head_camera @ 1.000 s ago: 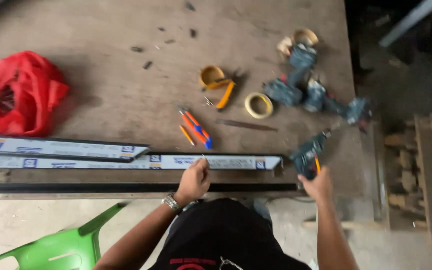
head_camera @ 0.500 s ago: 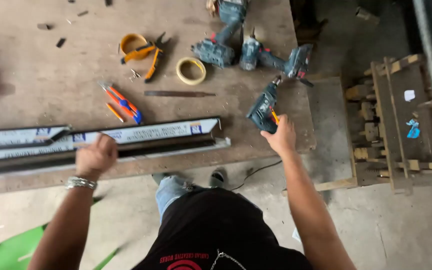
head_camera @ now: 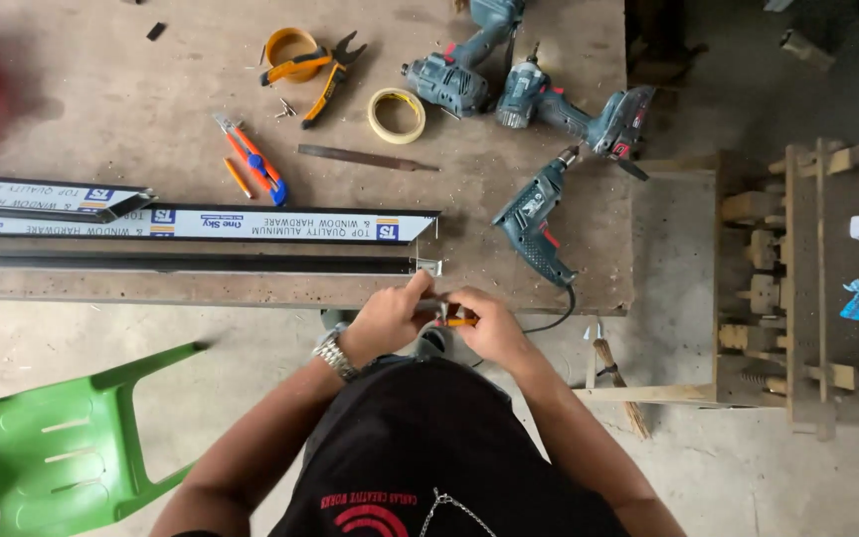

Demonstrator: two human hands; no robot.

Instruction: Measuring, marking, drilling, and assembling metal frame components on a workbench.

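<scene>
My left hand (head_camera: 387, 316), with a watch at the wrist, and my right hand (head_camera: 492, 326) meet at the table's front edge, just below the end of a long dark aluminium profile (head_camera: 201, 264). Both are closed around a small tool with an orange part (head_camera: 460, 321); what kind it is I cannot tell. A small metal bracket (head_camera: 429, 266) sits at the profile's end, just above my left fingers. A blue-green corded drill (head_camera: 534, 221) lies on the wooden table (head_camera: 101, 99) just above my right hand, with no hand on it.
Wrapped profiles (head_camera: 191, 223) lie along the table. Behind them are a cutter (head_camera: 256, 161), a file (head_camera: 365, 157), orange pliers (head_camera: 322, 72), a tape roll (head_camera: 397, 114) and two more drills (head_camera: 454, 72) (head_camera: 574, 107). A green chair (head_camera: 52, 447) stands lower left, a wooden rack (head_camera: 817, 288) at right.
My right hand has let go of the corded drill, which now lies on the table. Both hands have come together at the profile's end around a small tool.
</scene>
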